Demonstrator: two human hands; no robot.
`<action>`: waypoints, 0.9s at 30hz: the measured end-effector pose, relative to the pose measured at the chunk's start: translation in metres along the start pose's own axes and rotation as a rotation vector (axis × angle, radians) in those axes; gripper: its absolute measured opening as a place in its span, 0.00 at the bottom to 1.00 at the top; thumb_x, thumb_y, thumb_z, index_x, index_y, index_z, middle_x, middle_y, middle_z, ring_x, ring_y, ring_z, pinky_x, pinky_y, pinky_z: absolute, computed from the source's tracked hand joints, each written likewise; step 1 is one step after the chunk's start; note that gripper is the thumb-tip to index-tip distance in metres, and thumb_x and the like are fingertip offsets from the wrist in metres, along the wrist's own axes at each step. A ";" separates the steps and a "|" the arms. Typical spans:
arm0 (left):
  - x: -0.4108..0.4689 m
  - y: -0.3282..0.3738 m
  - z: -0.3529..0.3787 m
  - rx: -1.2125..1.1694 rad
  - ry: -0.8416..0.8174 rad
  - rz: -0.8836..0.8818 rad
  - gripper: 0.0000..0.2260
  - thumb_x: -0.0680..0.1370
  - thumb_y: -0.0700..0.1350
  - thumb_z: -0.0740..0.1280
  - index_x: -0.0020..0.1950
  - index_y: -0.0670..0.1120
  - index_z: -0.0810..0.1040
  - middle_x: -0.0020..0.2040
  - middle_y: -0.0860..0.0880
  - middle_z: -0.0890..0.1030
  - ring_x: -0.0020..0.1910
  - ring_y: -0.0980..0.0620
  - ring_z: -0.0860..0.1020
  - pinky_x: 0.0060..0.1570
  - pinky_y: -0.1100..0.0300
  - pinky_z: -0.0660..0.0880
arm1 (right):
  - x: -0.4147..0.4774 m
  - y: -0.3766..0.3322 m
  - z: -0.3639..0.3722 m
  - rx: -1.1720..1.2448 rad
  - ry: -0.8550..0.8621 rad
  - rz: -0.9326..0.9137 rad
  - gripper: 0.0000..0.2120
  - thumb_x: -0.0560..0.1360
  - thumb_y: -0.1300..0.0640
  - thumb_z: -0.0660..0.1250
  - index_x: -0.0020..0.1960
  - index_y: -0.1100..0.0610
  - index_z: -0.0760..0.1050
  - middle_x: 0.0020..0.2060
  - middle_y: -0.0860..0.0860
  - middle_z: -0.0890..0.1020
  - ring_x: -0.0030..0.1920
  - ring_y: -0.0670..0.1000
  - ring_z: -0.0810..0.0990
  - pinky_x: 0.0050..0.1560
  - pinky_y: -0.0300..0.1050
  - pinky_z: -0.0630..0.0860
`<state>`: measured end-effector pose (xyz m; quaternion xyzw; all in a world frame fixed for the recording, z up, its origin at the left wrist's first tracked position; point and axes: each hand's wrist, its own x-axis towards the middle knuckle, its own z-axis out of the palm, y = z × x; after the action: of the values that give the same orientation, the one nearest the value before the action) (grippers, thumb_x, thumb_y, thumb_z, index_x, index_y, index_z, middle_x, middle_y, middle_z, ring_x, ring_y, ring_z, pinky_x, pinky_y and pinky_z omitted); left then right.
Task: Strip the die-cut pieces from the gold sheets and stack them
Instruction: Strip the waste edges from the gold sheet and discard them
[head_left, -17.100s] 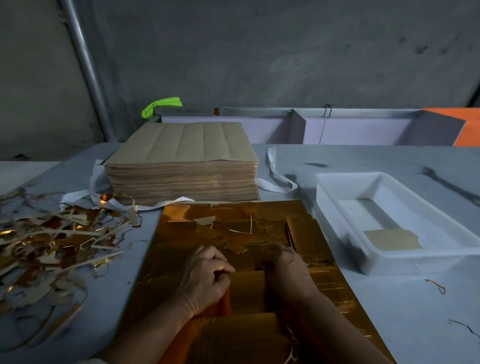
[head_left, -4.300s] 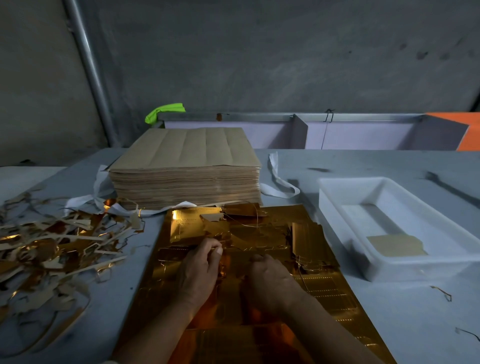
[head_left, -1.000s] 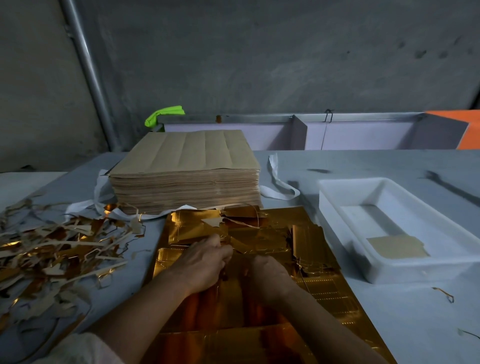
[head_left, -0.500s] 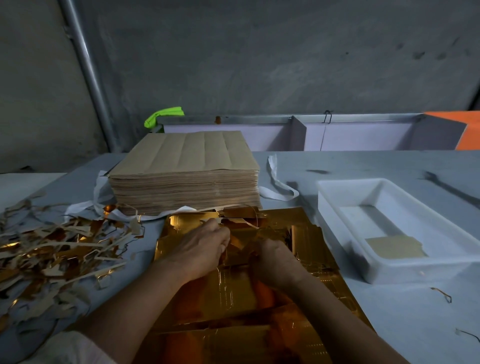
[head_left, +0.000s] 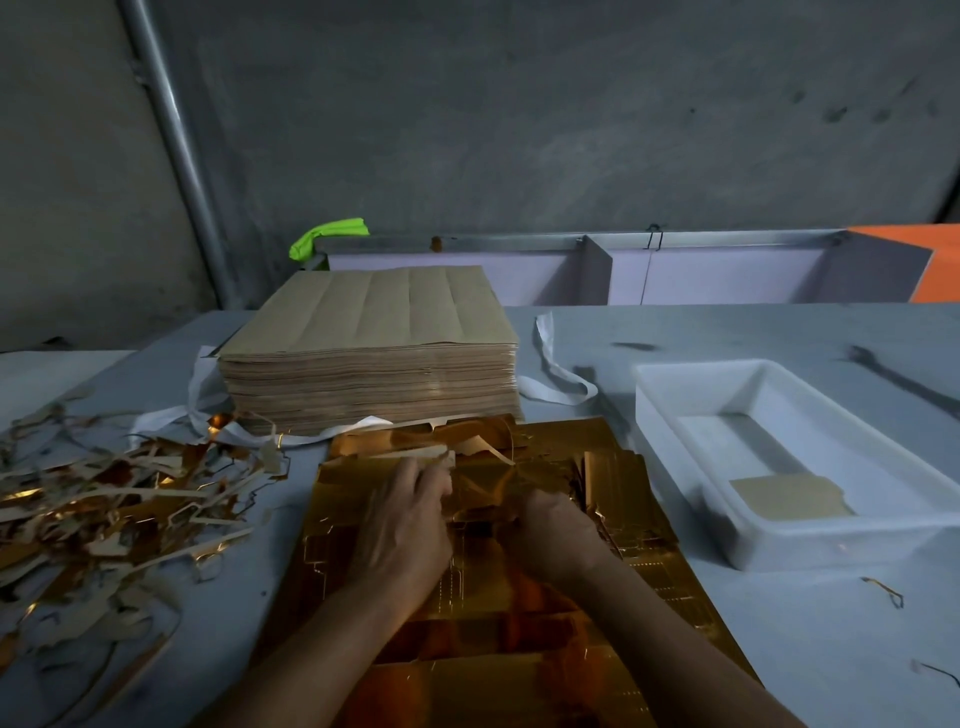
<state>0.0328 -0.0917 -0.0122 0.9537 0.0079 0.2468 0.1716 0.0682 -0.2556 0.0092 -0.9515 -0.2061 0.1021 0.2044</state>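
A gold die-cut sheet (head_left: 670, 577) lies on the table in front of me, with torn gold pieces and strips heaped at its far end. My left hand (head_left: 402, 525) lies on the sheet, its fingertips pinching a pale waste strip (head_left: 415, 456) at the far end. My right hand (head_left: 558, 530) is curled over the gold pieces in the middle of the sheet and grips them. A small stack of stripped gold pieces (head_left: 610, 480) sits just right of my right hand. What is under both palms is hidden.
A tall stack of brown-backed sheets (head_left: 371, 332) stands behind the gold sheet, with white strapping (head_left: 553, 374) around it. A heap of waste trimmings (head_left: 109, 514) covers the left of the table. A white tray (head_left: 691, 379) at the right holds one tan piece (head_left: 789, 503).
Both hands have shifted a little nearer me on the sheet. The left hand has pulled a pale strip loose at the far end.
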 end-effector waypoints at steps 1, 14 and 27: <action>-0.006 0.000 0.003 0.006 0.006 -0.015 0.12 0.79 0.42 0.63 0.58 0.57 0.72 0.57 0.56 0.69 0.51 0.60 0.66 0.47 0.66 0.64 | 0.001 0.001 0.001 0.001 0.003 0.006 0.09 0.84 0.53 0.57 0.57 0.54 0.75 0.43 0.49 0.78 0.36 0.43 0.75 0.34 0.33 0.69; -0.024 -0.022 0.031 0.214 -0.072 -0.033 0.15 0.74 0.47 0.69 0.61 0.54 0.77 0.62 0.51 0.75 0.64 0.48 0.72 0.63 0.50 0.70 | 0.009 0.009 0.023 -0.002 0.009 0.051 0.09 0.84 0.52 0.58 0.57 0.52 0.76 0.39 0.46 0.76 0.33 0.42 0.74 0.31 0.32 0.68; -0.024 -0.024 0.036 0.141 -0.149 -0.080 0.16 0.82 0.50 0.56 0.69 0.58 0.63 0.70 0.54 0.64 0.68 0.54 0.63 0.69 0.55 0.62 | 0.009 0.010 0.026 -0.020 0.047 0.054 0.09 0.84 0.53 0.56 0.58 0.51 0.75 0.42 0.47 0.77 0.37 0.42 0.74 0.34 0.32 0.69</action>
<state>0.0306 -0.0826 -0.0606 0.9781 0.0506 0.1670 0.1139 0.0724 -0.2511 -0.0200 -0.9608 -0.1765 0.0833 0.1967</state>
